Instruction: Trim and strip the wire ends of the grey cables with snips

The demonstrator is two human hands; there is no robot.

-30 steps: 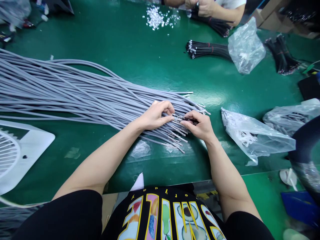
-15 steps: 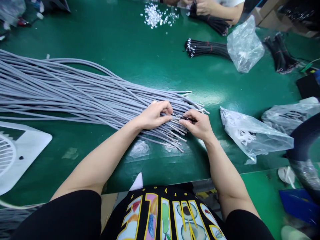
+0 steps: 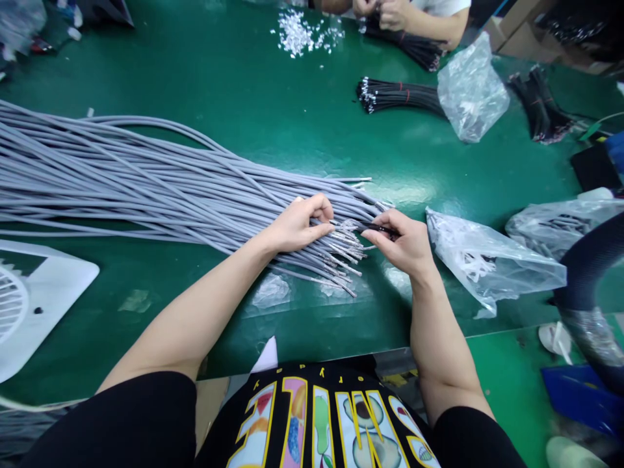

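A thick bundle of grey cables (image 3: 195, 175) runs across the table from the left, its stripped ends with silvery braid (image 3: 344, 253) fanned out to the right. Over these ends, my left hand (image 3: 305, 224) is closed in a pinch on one grey cable, whose end shows loosened braid at the fingertips. My right hand (image 3: 402, 240) is closed around a slim black tool that looks like tweezers (image 3: 385, 230). Its thin tip points left, just right of the braid and apart from my left fingers. Most of the tool is hidden by the fingers.
Clear bags of white parts (image 3: 480, 257) lie to the right, near a dark flexible hose (image 3: 585, 266). Black cable bundles (image 3: 402, 94) and a pile of small silvery bits (image 3: 299, 36) are at the back, where a co-worker's hands (image 3: 392, 13) hold cables. A white grille (image 3: 58, 279) stands left.
My right hand has moved right with the black tool, away from my left fingertips. The braid at the left hand now looks more spread. My left hand has stayed nearly still.
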